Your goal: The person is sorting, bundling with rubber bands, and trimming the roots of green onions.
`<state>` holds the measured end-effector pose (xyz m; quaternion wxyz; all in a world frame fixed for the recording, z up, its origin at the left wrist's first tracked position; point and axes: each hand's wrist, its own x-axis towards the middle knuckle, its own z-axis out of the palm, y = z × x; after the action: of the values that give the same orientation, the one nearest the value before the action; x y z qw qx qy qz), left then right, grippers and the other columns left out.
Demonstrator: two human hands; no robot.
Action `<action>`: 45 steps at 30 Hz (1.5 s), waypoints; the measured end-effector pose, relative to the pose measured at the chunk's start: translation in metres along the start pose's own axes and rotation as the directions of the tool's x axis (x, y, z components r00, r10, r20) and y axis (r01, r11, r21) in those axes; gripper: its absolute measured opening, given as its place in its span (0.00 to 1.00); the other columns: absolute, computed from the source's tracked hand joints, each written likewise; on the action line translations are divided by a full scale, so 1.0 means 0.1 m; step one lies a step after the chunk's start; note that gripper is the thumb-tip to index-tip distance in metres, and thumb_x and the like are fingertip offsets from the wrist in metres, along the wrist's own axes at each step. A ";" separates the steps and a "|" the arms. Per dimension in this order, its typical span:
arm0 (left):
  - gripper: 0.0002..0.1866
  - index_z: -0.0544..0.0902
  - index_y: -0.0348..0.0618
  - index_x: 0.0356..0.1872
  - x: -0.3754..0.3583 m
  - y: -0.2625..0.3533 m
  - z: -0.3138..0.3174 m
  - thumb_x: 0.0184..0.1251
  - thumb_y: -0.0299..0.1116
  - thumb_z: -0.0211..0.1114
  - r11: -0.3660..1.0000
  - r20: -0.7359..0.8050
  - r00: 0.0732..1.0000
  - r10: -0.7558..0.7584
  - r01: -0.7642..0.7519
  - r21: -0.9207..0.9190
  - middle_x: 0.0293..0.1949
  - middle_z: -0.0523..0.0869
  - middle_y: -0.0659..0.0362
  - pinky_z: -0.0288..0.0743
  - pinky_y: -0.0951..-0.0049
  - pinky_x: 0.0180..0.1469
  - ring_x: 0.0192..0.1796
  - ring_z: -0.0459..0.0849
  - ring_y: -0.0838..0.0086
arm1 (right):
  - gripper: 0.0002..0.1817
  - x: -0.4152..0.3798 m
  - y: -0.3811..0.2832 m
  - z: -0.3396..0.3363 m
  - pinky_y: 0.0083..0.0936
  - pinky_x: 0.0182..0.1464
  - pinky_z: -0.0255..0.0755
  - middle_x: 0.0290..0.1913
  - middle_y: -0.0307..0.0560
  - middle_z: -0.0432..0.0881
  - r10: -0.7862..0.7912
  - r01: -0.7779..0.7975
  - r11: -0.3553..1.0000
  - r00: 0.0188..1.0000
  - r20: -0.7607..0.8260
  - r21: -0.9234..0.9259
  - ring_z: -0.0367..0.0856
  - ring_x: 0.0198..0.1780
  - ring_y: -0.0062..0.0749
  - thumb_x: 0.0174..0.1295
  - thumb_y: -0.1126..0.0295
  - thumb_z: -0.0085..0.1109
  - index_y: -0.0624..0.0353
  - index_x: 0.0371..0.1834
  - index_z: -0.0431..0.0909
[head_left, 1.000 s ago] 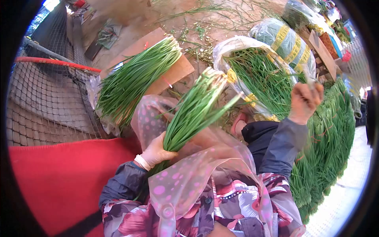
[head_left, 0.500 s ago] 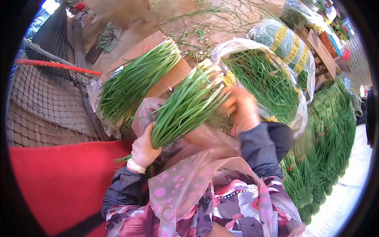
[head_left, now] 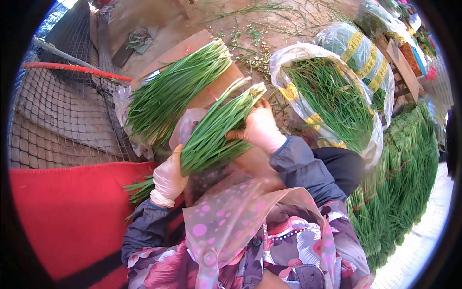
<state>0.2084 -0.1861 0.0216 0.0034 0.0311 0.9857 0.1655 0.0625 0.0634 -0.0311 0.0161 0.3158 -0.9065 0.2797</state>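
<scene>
A bunch of garlic chives (head_left: 216,123) is held across my lap, its pale stem ends pointing up and to the right. My left hand (head_left: 169,178), in a thin whitish glove, is closed around the leafy lower part, and leaf tips stick out behind it to the left. Near the pale ends, my right hand (head_left: 260,127), also gloved, clasps the bunch from its right side, with the thumb below and fingers partly hidden behind. Beyond it, a larger pile of chives (head_left: 178,91) lies on a brown board (head_left: 199,38).
An open clear plastic bag (head_left: 301,50) of loose chives stands to the right, with a wrapped bag (head_left: 353,53) behind it. Tied chive bundles (head_left: 399,192) are stacked at far right. Red cloth (head_left: 62,212) lies at left, below wire netting (head_left: 62,120). Trimmings litter the floor.
My right hand has moved left from beside the bunch and now grips it near the pale ends. The bunch looks narrower and neater. The whole view has shifted slightly.
</scene>
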 end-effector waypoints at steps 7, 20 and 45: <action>0.49 0.56 0.40 0.71 -0.19 -0.36 0.22 0.45 0.31 0.72 0.901 0.262 0.960 -0.099 0.198 -0.386 0.53 0.81 0.42 0.75 0.63 0.57 0.56 0.80 0.50 | 0.11 -0.02 -0.05 -0.02 0.17 0.32 0.70 0.27 0.40 0.83 0.389 -0.374 0.074 0.865 0.318 0.925 0.77 0.27 0.20 0.65 0.65 0.60 0.61 0.43 0.81; 0.42 0.65 0.46 0.69 -0.25 0.09 -0.08 0.48 0.27 0.70 0.961 0.086 0.959 -0.268 0.273 -0.045 0.41 0.85 0.46 0.79 0.62 0.43 0.41 0.85 0.52 | 0.27 -0.41 0.46 -0.90 0.27 0.37 0.77 0.35 0.50 0.86 0.562 -0.721 0.467 0.689 0.458 0.512 0.86 0.35 0.31 0.58 0.46 0.64 0.61 0.46 0.83; 0.35 0.72 0.46 0.64 -0.06 0.03 -0.07 0.49 0.26 0.70 0.990 0.034 0.990 -0.137 0.137 0.014 0.49 0.84 0.48 0.80 0.64 0.48 0.48 0.85 0.55 | 0.25 0.04 0.01 -0.37 0.36 0.44 0.71 0.32 0.45 0.83 0.243 -0.227 0.965 0.963 0.121 -0.131 0.80 0.40 0.40 0.43 0.43 0.71 0.53 0.33 0.87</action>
<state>0.2144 -0.1856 0.0292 0.0318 -0.0338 0.9863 0.1584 0.0529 0.0807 0.0002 -0.0606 0.2229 -0.9513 0.2043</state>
